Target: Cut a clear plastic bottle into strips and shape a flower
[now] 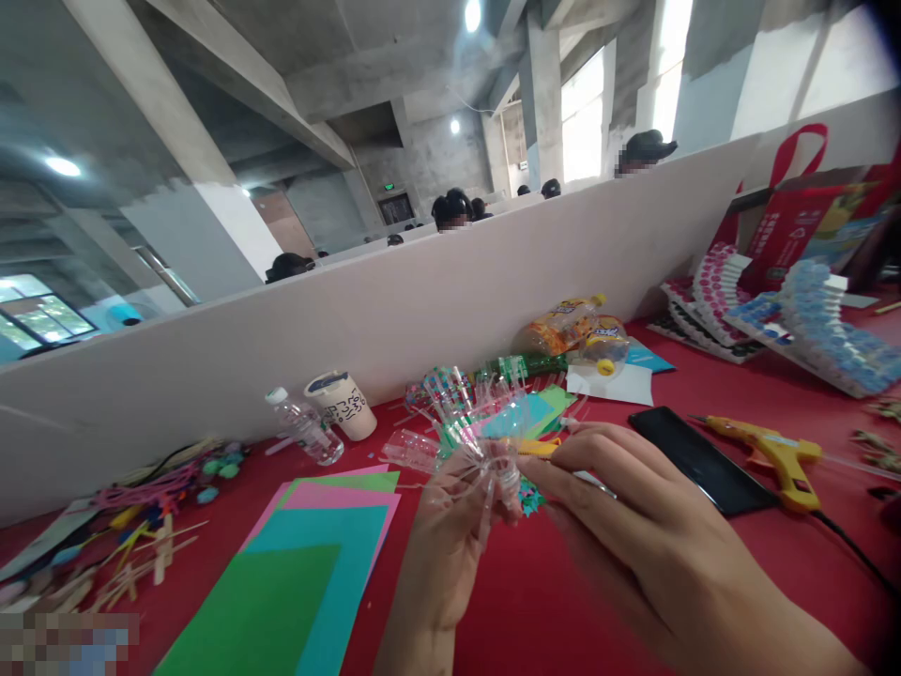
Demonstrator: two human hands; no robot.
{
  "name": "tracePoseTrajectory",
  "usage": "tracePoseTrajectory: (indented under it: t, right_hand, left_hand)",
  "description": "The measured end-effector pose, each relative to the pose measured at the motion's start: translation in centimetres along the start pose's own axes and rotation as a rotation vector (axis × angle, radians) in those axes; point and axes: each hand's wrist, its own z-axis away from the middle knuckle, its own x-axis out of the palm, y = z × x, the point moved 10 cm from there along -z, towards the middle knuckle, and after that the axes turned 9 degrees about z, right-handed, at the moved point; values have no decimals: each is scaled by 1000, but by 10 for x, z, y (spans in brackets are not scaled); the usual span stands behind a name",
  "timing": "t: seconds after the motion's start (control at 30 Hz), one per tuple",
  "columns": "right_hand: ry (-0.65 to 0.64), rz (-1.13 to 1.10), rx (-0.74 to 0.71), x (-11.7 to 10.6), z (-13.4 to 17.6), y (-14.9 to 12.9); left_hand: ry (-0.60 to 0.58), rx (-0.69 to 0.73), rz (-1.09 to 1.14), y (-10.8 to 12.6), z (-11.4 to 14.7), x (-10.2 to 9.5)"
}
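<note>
My left hand (450,526) is closed round the neck end of a clear plastic bottle (501,465), whose body is cut into long strips that splay outward. My right hand (626,516) is at the bottle's right side, its fingers bent together and the fingertips against the plastic near the neck. Just behind those fingertips shows a yellow-orange tool (539,448), partly hidden, perhaps a cutter. Green shiny scraps (531,498) lie beneath the bottle. More cut clear plastic (415,451) lies on the table behind it.
Coloured paper (282,582) lies left on the red table. A small bottle (306,427) and paper cup (343,404) are by the white partition (352,329). On the right are a phone (700,460), a corded yellow glue gun (774,455) and yellow-capped bottles (563,324).
</note>
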Motion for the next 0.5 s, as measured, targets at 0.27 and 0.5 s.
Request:
tracePoseTrajectory:
  t: [0.27, 0.5]
  right_hand:
    - [-9, -13, 25, 0, 1, 1]
    - [-50, 7, 53, 6, 4, 2]
  left_hand:
    - [-16, 11, -50, 4, 0, 2]
    - [19, 57, -47, 6, 1, -2]
